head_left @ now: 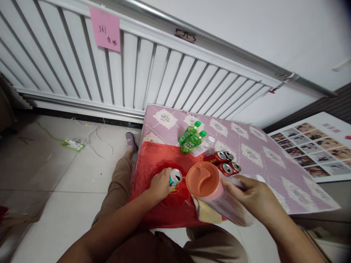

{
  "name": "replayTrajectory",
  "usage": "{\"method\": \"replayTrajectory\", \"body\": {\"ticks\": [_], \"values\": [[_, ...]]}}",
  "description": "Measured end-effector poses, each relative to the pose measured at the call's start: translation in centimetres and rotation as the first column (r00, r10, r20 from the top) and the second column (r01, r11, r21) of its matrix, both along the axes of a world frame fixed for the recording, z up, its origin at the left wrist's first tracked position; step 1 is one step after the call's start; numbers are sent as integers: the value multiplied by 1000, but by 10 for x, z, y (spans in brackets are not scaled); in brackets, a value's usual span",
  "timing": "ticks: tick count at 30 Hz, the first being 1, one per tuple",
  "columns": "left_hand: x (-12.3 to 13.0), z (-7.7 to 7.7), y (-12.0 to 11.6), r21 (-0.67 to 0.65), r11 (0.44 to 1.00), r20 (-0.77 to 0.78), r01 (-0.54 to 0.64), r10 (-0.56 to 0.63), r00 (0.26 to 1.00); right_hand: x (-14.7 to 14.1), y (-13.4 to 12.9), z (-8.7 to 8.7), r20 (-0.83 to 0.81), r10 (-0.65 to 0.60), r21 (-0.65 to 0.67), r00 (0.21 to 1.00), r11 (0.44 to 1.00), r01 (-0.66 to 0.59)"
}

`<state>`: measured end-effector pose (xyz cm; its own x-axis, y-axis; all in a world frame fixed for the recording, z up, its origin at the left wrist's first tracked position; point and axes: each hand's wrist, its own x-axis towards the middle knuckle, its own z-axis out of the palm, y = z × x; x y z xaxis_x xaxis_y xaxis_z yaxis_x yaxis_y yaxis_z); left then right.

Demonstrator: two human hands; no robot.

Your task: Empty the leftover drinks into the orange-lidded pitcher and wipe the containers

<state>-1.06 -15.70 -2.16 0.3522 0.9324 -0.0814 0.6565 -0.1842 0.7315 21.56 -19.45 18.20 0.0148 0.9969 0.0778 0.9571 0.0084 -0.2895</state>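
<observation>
Head view, centre: the left hand [161, 184] is wrapped round one teal metal can [175, 177] with a silver top, over a glossy red sheet [160, 151]. Right of it, the right hand [248, 193] grips the side of one see-through plastic pitcher [230, 206] with a round, moulded orange lid [203, 179]. Behind stand two green plastic bottles [191, 138], one clear, white-capped bottle [208, 144] and four red cylindrical cans [216, 157] on the quilted, lilac-covered desk [249, 155]. Below the lid lies one soft yellow cloth [210, 213].
</observation>
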Motion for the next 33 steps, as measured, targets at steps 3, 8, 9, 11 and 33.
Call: {"method": "replayTrajectory", "body": {"ticks": [3, 8, 9, 11, 33], "values": [[0, 1, 0, -12, 1000, 1, 2, -2, 1000, 0, 0, 0, 4, 7, 7, 1000, 1000, -7], [-1, 1, 0, -22, 1000, -1, 3, -3, 1000, 1, 0, -1, 13, 1, -8, 1000, 1000, -1], [-1, 1, 0, -24, 1000, -5, 5, -5, 1000, 1, 1, -1, 15, -3, -14, 1000, 1000, 4], [-1, 1, 0, -33, 999, -11, 9, -10, 1000, 1, 1, -1, 22, -8, -27, 1000, 1000, 9], [-2, 1, 1, -42, 999, -14, 12, -13, 1000, 0, 2, -2, 34, -1, -44, 999, 999, 2]]}}
